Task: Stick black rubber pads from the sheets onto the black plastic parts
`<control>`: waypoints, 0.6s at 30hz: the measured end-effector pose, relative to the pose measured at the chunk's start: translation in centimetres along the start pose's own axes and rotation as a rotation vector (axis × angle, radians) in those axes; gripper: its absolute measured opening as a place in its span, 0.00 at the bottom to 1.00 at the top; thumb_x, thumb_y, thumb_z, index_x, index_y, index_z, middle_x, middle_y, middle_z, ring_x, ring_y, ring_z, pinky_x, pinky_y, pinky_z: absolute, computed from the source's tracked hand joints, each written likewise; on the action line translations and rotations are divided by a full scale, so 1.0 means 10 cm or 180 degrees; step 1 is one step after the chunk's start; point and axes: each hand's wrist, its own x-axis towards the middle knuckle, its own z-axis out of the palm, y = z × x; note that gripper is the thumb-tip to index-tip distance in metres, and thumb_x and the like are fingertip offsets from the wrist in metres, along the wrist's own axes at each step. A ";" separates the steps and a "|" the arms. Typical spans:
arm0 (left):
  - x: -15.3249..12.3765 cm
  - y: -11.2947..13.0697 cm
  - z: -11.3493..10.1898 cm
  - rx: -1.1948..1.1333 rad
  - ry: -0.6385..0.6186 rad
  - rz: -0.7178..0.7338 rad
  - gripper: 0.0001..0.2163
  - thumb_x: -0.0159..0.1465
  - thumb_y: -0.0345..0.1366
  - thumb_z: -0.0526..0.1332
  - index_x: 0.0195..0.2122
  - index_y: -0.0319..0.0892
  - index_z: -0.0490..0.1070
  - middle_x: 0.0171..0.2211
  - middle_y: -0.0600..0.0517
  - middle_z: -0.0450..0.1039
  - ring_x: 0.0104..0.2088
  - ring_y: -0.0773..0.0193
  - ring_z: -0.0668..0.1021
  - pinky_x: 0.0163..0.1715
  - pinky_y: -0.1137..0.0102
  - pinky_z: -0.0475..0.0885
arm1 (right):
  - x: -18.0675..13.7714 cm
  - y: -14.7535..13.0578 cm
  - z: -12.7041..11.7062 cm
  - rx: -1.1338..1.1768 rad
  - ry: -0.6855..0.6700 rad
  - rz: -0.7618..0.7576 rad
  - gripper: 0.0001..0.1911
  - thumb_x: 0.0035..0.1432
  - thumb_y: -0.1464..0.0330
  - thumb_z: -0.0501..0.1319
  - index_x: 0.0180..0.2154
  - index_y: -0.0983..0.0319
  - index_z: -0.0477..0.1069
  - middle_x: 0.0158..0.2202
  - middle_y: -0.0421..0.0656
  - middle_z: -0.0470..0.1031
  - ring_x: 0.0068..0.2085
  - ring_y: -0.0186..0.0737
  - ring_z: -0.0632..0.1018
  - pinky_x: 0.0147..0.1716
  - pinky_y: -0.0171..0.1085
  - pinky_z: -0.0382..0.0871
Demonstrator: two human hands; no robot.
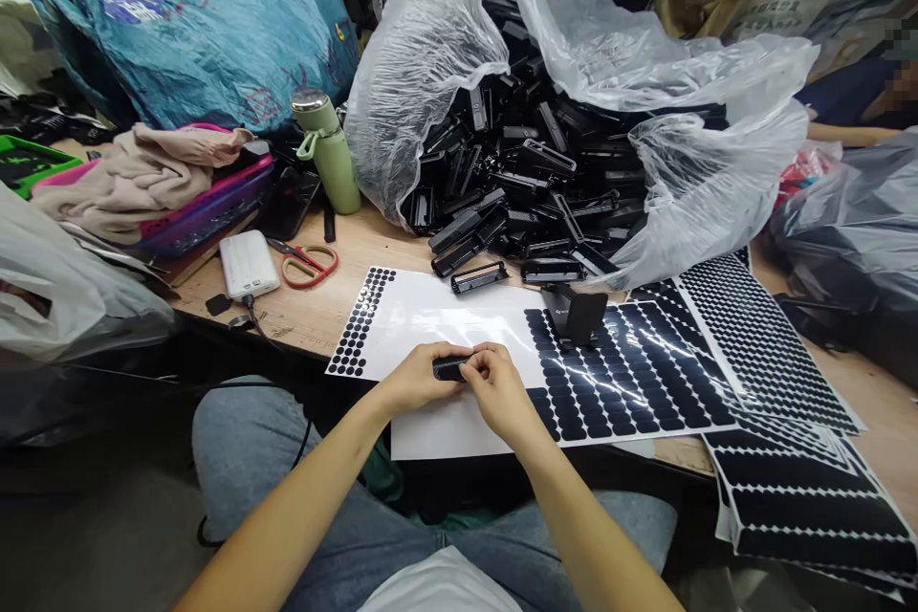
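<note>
My left hand [418, 379] is closed around a small, oblong black plastic part [449, 368], held low over the sticker sheets. At the part's right end, the thumb and forefinger of my right hand [497, 394] are pinched together against it. Whether a sticker sits between those fingertips is hidden. Beneath both hands lies a white backing sheet [459, 301], with rows of small round black stickers [364, 320] at its left. Just right of my hands, another sheet carries larger black stickers [617, 373]. A black stand-like piece [576, 314] rests on it.
A big clear plastic bag [423, 67] spills many black plastic parts [531, 172] behind the sheets. To the left are red-handled scissors [310, 266], a white power bank [249, 265] with a cable, and a green bottle [332, 158]. More sticker sheets [810, 488] overhang the right front edge.
</note>
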 end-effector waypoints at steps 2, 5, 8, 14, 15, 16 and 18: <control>-0.01 0.01 0.00 0.0022 0.0012 0.0024 0.20 0.49 0.33 0.63 0.46 0.39 0.71 0.40 0.46 0.73 0.38 0.58 0.74 0.37 0.68 0.69 | -0.01 0.00 0.01 -0.0021 0.0043 0.0007 0.07 0.51 0.67 0.55 0.25 0.61 0.65 0.43 0.46 0.63 0.32 0.36 0.68 0.36 0.42 0.64; -0.01 0.01 0.01 0.0011 0.0037 0.0038 0.20 0.48 0.32 0.63 0.45 0.39 0.71 0.41 0.46 0.73 0.40 0.57 0.74 0.39 0.67 0.68 | -0.02 -0.01 0.02 -0.0015 0.0067 0.0047 0.07 0.52 0.66 0.54 0.25 0.61 0.65 0.43 0.46 0.63 0.33 0.37 0.68 0.37 0.42 0.64; -0.01 -0.01 0.01 0.0003 0.0098 -0.0023 0.20 0.47 0.32 0.63 0.44 0.40 0.72 0.41 0.47 0.73 0.41 0.56 0.74 0.39 0.66 0.69 | -0.02 -0.01 0.00 0.0123 0.0030 0.0083 0.08 0.51 0.65 0.55 0.24 0.61 0.65 0.44 0.46 0.63 0.32 0.36 0.69 0.38 0.42 0.65; 0.01 -0.07 0.01 0.0074 0.0089 0.0029 0.20 0.47 0.29 0.63 0.44 0.41 0.72 0.41 0.48 0.73 0.40 0.57 0.74 0.39 0.67 0.68 | -0.02 0.02 -0.04 0.0315 -0.0098 0.0112 0.08 0.51 0.65 0.55 0.24 0.61 0.66 0.43 0.45 0.63 0.36 0.37 0.70 0.41 0.41 0.64; 0.01 -0.07 0.00 0.0077 0.0072 0.0049 0.20 0.47 0.29 0.62 0.44 0.41 0.71 0.42 0.48 0.73 0.40 0.57 0.74 0.39 0.67 0.68 | -0.01 0.02 -0.04 0.0294 -0.0113 0.0123 0.08 0.51 0.65 0.55 0.24 0.61 0.66 0.44 0.45 0.63 0.36 0.37 0.70 0.41 0.41 0.64; 0.01 -0.07 0.00 0.0079 0.0057 0.0069 0.20 0.48 0.29 0.62 0.45 0.40 0.71 0.42 0.48 0.73 0.40 0.58 0.74 0.39 0.67 0.68 | -0.01 0.02 -0.04 0.0270 -0.0113 0.0127 0.08 0.51 0.65 0.55 0.25 0.61 0.66 0.44 0.45 0.63 0.35 0.37 0.69 0.41 0.41 0.64; 0.00 -0.07 0.00 0.0085 0.0037 0.0097 0.20 0.48 0.29 0.62 0.45 0.40 0.71 0.43 0.47 0.72 0.41 0.58 0.74 0.40 0.67 0.68 | -0.01 0.02 -0.03 0.0241 -0.0083 0.0115 0.07 0.51 0.65 0.55 0.25 0.61 0.66 0.43 0.45 0.63 0.35 0.37 0.69 0.40 0.41 0.64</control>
